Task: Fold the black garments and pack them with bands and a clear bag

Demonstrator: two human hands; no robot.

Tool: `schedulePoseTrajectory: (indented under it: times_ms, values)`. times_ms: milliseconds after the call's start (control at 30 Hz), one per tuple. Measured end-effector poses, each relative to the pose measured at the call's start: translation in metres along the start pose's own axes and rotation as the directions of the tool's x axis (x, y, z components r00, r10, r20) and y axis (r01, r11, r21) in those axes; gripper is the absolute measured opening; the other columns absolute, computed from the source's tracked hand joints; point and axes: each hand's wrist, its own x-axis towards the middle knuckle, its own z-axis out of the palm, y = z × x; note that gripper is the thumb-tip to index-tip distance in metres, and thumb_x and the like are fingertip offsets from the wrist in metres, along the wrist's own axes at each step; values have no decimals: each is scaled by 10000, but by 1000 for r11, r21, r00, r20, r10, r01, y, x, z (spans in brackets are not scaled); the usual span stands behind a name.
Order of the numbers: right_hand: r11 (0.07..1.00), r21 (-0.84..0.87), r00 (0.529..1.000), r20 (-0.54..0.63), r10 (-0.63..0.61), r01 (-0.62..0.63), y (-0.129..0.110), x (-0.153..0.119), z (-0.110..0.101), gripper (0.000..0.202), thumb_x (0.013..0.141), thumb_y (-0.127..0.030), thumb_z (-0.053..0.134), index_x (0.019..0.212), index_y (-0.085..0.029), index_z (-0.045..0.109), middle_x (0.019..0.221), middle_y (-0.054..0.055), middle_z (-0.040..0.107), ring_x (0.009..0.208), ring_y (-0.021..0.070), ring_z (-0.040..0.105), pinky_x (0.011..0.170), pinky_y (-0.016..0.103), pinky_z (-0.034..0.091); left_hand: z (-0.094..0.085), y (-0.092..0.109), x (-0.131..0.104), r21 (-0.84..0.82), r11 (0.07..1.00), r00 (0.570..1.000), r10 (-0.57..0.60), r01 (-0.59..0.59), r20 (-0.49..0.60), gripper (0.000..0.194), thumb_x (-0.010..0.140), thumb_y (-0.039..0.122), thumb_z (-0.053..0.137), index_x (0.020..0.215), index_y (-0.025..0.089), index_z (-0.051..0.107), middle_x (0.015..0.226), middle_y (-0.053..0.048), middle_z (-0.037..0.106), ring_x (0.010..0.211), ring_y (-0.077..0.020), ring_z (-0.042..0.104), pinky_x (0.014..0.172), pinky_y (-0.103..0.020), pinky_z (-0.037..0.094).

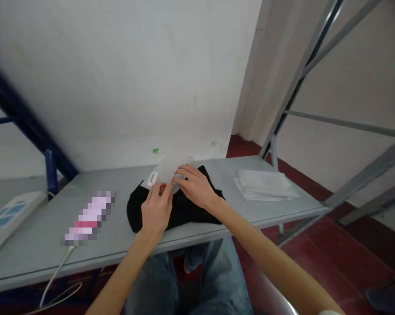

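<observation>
Black folded cloth (180, 209) lies near the front edge of the grey table (269, 210), about mid-width. Both hands work at its far side on a clear plastic bag (166, 173) with a small white label. Left hand (156, 212) pinches the bag's near edge between thumb and fingers, closed on it. Right hand (195, 186) rests flat over bag and cloth, fingers spread, pressing rather than clasping.

Open tabletop lies to either side of the cloth. Stack of white bags (264, 184) sits well apart to the right, close to the table's right end. White device (7, 216) sits at the far left, a white cable (57, 271) hanging over the front edge. White wall behind; grey shelf frame (315, 48) right; dark red floor (331, 249) below.
</observation>
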Motion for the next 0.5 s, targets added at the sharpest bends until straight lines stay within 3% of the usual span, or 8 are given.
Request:
schedulePoseTrajectory:
  times_ms: [67, 133, 200, 267, 400, 500]
  values:
    - [972, 22, 967, -101, 233, -232, 0, -13, 0, 308, 1032, -130, 498, 1208, -249, 721, 1159, 72, 746, 1121, 209, 664, 986, 339, 518, 0, -2, 2, 5, 1000, 1000, -16, 15, 6, 298, 976, 139, 500, 1157, 223, 721, 1079, -93, 702, 907, -198, 680, 623, -235, 501]
    - [856, -5, 852, -94, 515, -517, 0, -29, 0, 248, 1046, -215, 520, 1218, -211, 699, 1054, 98, 764, 976, 235, 715, 846, 346, 544, 0, -4, 2, -6, 1000, 999, -11, 11, 30, 320, 973, 131, 493, 1180, 227, 718, 1074, -92, 702, 915, -204, 680, 631, -244, 505]
    - [727, -93, 727, 45, 685, -680, 1, -42, 1, 265, 1038, -351, 579, 1192, -167, 692, 966, 128, 772, 873, 274, 739, 756, 365, 540, 2, -6, 0, -19, 1000, 998, -8, 10, 66, 344, 970, 124, 489, 1209, 229, 712, 1071, -90, 703, 922, -209, 678, 648, -254, 513]
    - [660, -179, 629, 202, 751, -730, 4, -51, 2, 350, 1028, -460, 586, 1123, -145, 706, 943, 161, 776, 851, 300, 752, 733, 373, 533, 4, -8, -2, -30, 999, 996, -8, 11, 93, 360, 967, 121, 486, 1235, 225, 705, 1073, -91, 702, 932, -213, 678, 658, -259, 513]
    - [598, -229, 486, 400, 777, -768, 11, -48, 4, 468, 1028, -561, 531, 1020, -138, 733, 1042, 220, 775, 975, 351, 758, 785, 409, 537, 8, -12, -6, -51, 998, 994, -32, 38, 108, 376, 971, 132, 493, 1279, 216, 692, 1070, -90, 703, 915, -214, 680, 636, -260, 494]
    - [583, -205, 434, 488, 757, -787, 17, -40, 4, 451, 999, -574, 577, 1054, -154, 728, 1103, 202, 774, 1051, 353, 745, 821, 408, 538, 9, -14, -7, -69, 996, 992, -40, 49, 121, 386, 969, 134, 502, 1297, 216, 690, 1057, -81, 708, 889, -210, 680, 627, -262, 483]
